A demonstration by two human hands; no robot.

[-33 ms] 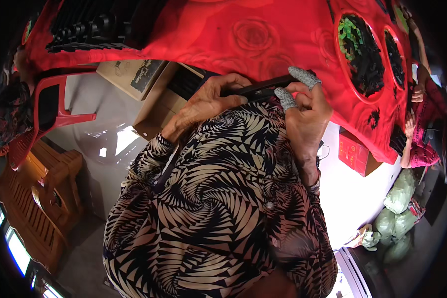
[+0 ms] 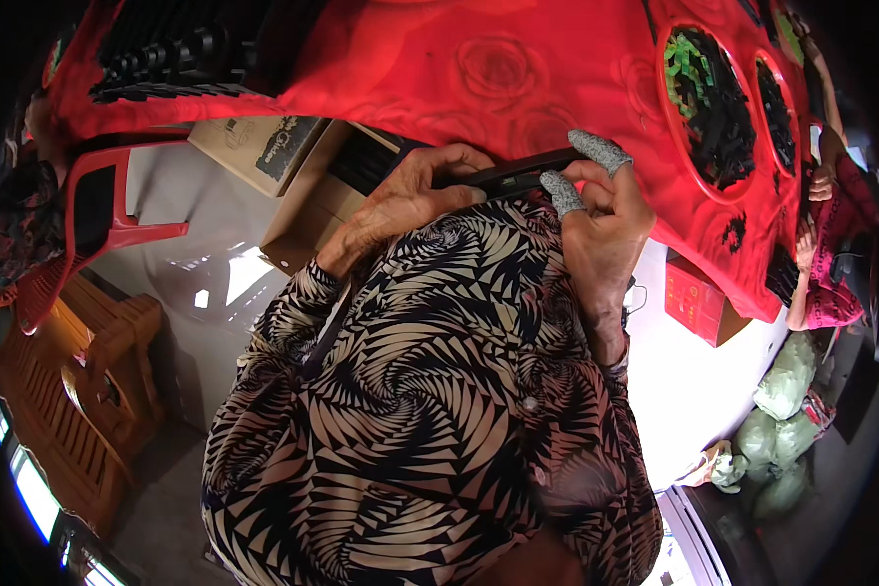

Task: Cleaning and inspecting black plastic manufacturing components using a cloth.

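A long, thin, dark piece (image 2: 520, 168) spans the gap between my hands at the near edge of the red-covered table; its exact kind is not clear. Its left end lies in my left hand (image 2: 415, 195), fingers bent over it and thumb along the near side. At the other end, my right hand (image 2: 606, 220) pinches it. Grey speckled finger covers (image 2: 601, 149) sit on two of that hand's digits. The piece is just above my patterned shirt front, and my fingers hide parts of it.
Black parts (image 2: 181, 59) are stacked at the table's far left. Orange-rimmed baskets (image 2: 666, 117) of black and green pieces stand at right. Below the table are an open cardboard box (image 2: 298, 210) and a red box (image 2: 698, 303). A red chair (image 2: 117, 230) is at left; another person's hand (image 2: 807, 244) shows at right.
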